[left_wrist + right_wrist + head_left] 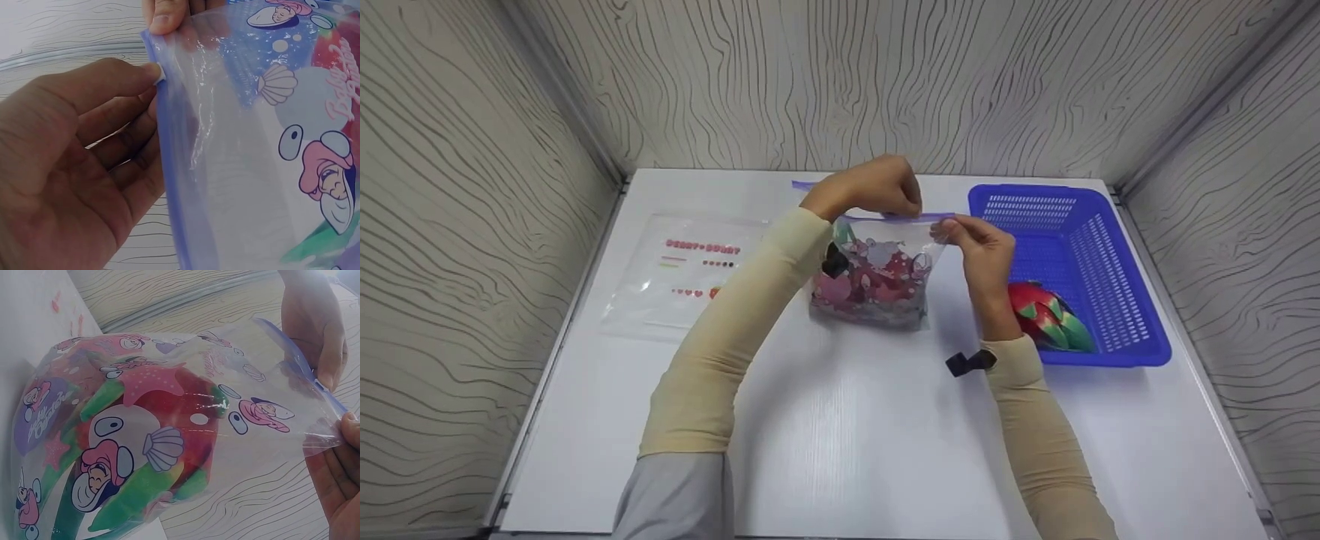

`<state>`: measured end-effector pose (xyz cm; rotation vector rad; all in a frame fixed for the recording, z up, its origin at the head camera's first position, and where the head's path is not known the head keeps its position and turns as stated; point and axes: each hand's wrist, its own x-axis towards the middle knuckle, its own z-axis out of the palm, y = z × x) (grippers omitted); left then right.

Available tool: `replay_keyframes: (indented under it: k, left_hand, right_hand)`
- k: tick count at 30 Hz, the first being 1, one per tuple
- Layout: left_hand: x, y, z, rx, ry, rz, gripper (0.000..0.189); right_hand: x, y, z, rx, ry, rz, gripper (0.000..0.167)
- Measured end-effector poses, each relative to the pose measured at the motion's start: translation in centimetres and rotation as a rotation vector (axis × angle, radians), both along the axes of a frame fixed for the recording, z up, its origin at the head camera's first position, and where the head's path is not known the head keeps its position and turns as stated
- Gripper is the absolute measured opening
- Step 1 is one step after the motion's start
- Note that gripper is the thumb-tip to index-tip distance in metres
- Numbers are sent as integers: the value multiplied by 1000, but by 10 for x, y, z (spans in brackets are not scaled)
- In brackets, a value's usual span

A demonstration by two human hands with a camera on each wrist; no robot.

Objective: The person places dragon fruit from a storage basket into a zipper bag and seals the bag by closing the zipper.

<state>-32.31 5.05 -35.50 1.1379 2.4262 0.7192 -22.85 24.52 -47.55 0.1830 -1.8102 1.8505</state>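
left hand (pixel 877 187) pinches the white slider (pixel 160 77) on the zip bag (pixel 870 292) along its purple edge (pixel 172 191); right hand (pixel 986 247) pinches its corner (pixel 322 443); tabletop (pixel 840 442) separates bag and blue basket (pixel 1125 360).

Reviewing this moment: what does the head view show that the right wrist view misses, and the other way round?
Only the head view: the blue perforated basket, the dragon fruit in it, and a gray sleeve on the left arm.
Only the right wrist view: a distinct pink starfish print and seashell print on the zip bag.
Both: that bag with its purple zipper strip, the left hand and right hand at its top edge, and the wood-grain wall.
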Motion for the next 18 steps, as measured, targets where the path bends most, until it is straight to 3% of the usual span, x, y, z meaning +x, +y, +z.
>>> replay_keyframes:
  k: [11,18]
  left_hand:
    - [-2,-7,-1,-18,-41,16,26]
    - [-3,-10,-3,-10,-21,-3,25]
  right_hand:
    - [1,1,1,41,-32,-30,16]
    - [0,0,1,26,-12,-30,14]
